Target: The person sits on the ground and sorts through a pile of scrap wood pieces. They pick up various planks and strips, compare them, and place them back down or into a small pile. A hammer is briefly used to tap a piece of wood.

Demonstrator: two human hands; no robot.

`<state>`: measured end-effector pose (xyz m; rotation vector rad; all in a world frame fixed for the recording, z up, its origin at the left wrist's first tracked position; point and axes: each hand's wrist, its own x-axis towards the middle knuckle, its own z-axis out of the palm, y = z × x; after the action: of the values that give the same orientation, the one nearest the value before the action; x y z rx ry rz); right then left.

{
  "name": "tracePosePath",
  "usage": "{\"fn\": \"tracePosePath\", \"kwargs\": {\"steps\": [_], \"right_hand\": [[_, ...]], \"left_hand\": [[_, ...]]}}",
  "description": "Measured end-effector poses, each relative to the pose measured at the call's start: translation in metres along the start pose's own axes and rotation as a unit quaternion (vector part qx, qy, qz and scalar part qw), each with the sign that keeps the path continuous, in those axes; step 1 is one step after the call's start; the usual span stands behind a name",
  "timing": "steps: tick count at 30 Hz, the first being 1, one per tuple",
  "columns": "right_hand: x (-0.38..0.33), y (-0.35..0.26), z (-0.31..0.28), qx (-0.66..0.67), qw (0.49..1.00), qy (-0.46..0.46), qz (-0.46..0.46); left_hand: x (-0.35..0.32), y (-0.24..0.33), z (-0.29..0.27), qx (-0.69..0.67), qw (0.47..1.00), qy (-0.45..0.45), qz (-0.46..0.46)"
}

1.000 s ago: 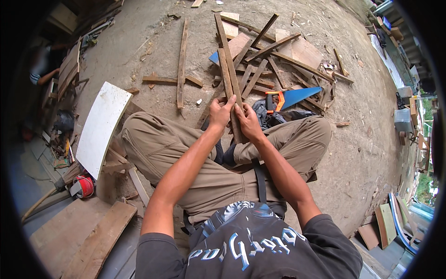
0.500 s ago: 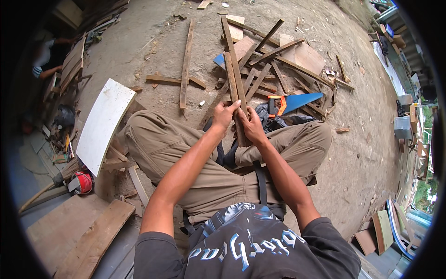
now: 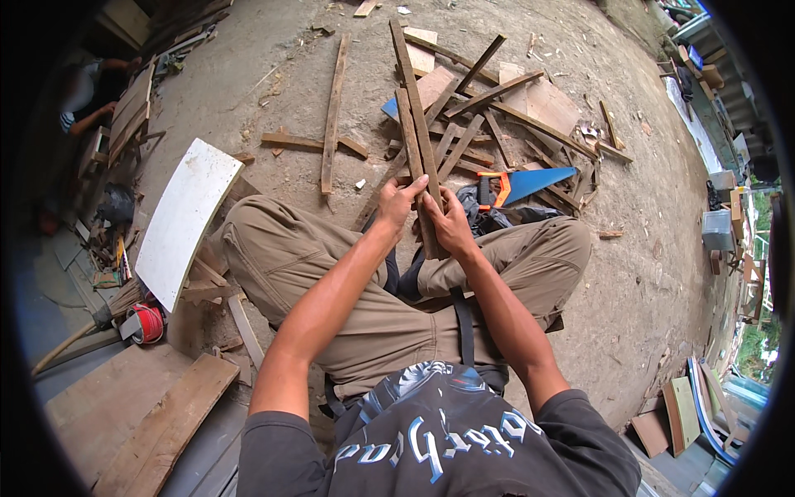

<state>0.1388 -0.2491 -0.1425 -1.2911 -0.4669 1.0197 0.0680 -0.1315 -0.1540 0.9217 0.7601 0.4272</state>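
Observation:
Two narrow wooden strips are held side by side above my crossed legs, pointing away from me. The longer strip [image 3: 411,83] reaches farther out; the shorter strip [image 3: 408,124] lies along its left side. My left hand [image 3: 401,201] is closed round them from the left, thumb on top. From the right, my right hand [image 3: 448,222] grips them a little nearer to me, and their near ends show below it. Just right of my hands, a handsaw [image 3: 530,182] with a blue blade and an orange and black handle rests on black plastic and wood scraps.
Beyond my hands lies a heap of wooden strips [image 3: 497,91] and board pieces. More strips [image 3: 334,116] cross on the ground to its left. A white curved panel [image 3: 186,219] leans by my left knee, near a red spool [image 3: 149,323]. Another person [image 3: 83,103] sits at far left.
The far ends of the two strips have swung slightly to the left. My hands keep their hold in nearly the same place. The other person's arm at far left has shifted.

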Motion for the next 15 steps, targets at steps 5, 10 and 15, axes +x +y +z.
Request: {"fn": "tracePosePath", "kwargs": {"steps": [5,10,15], "right_hand": [[0.002,0.009,-0.006,-0.019,0.999,0.017,-0.024],[0.000,-0.006,-0.003,-0.011,1.000,0.002,0.005],[-0.006,0.005,0.011,-0.198,0.979,-0.019,-0.053]], "left_hand": [[-0.006,0.010,0.007,0.009,1.000,-0.018,-0.007],[0.001,0.018,0.000,0.011,0.997,-0.060,-0.043],[0.017,0.025,-0.007,-0.137,0.984,-0.057,-0.096]]}}
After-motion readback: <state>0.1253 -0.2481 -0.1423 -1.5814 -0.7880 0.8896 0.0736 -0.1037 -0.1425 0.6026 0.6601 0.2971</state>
